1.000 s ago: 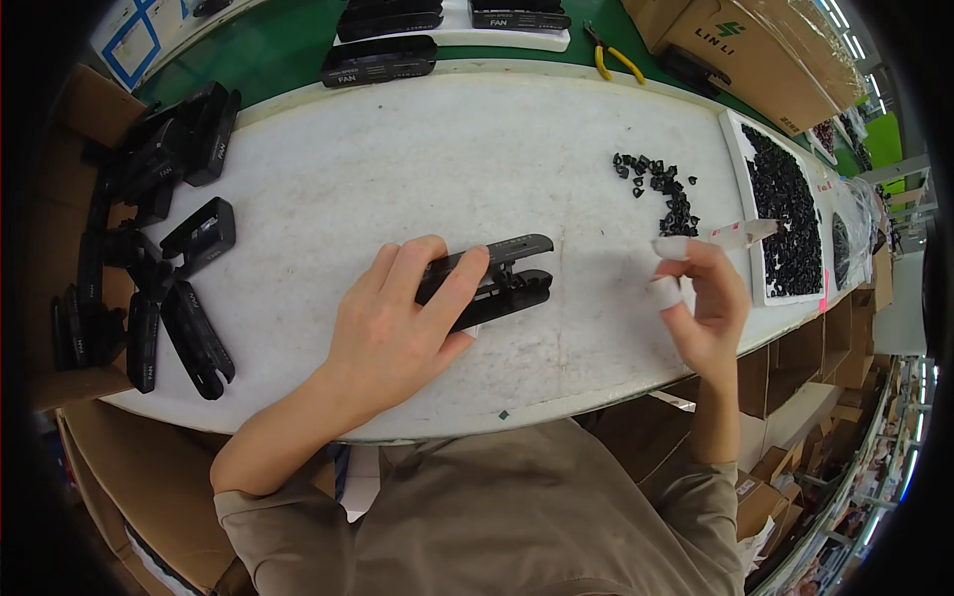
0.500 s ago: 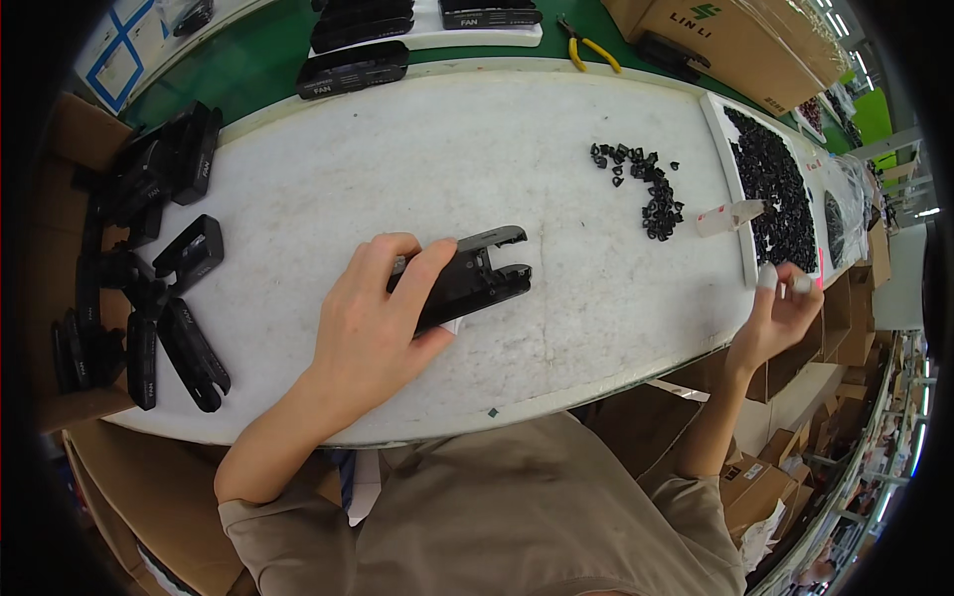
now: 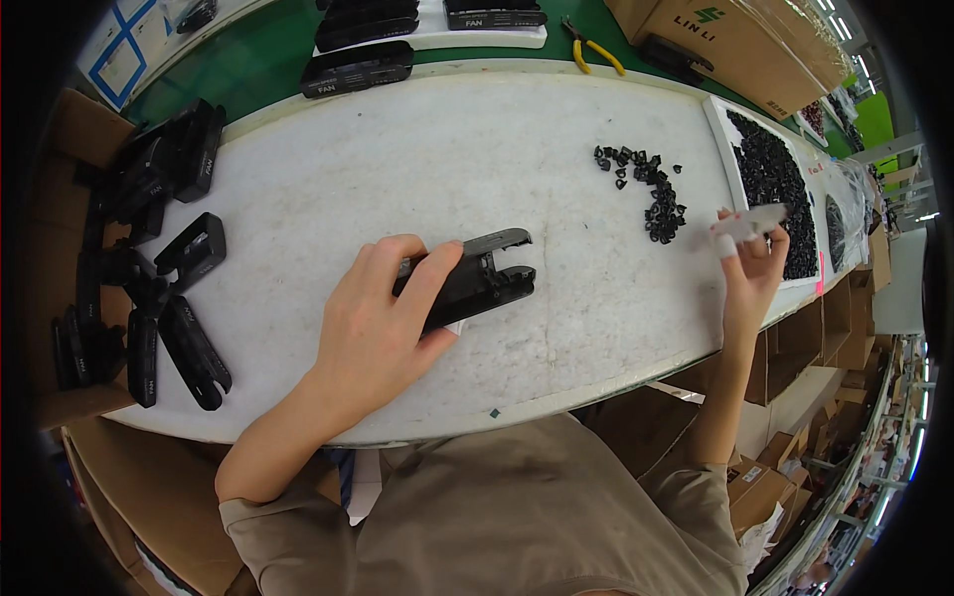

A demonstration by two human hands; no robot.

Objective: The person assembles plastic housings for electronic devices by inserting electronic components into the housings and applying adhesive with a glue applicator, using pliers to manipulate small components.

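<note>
A: Entry, materials first. What sits mid-bench?

B: A black moulded plastic housing [image 3: 475, 280], elongated, matte, with a forked end of two prongs pointing right. It lies flat near the middle of the white, slightly grainy oval worktop [image 3: 447, 159].

A: Left hand?

B: The left hand [image 3: 383, 323] lies over the housing's left half, fingers curled down around it and thumb along its near edge, a firm clasp pressing it to the worktop. The forked end sticks out free.

A: Right hand?

B: The right hand [image 3: 750, 266] is raised over the worktop's right edge, fingertips taped white, pinched on a small pale flat piece [image 3: 757, 221] (material not readable at this size). It touches nothing else.

A: Nearby loose stock?

B: A scatter of small black plastic clips [image 3: 646, 189], glossy and knobbly, lies between housing and right hand, clear of both. Just beyond it a white shallow rectangular tray [image 3: 717, 129] is heaped with the same clips.

A: Left side?

B: A pile of similar black plastic housings [image 3: 149, 278] spreads along the left rim, some overlapping, well apart from the left hand.

A: Surroundings?

B: Behind the worktop runs a green mat [image 3: 248, 70] carrying more black housings and yellow-handled pliers [image 3: 594, 50]. Brown cardboard boxes [image 3: 715, 35] stand at upper right; shelving drops away on the right.
</note>
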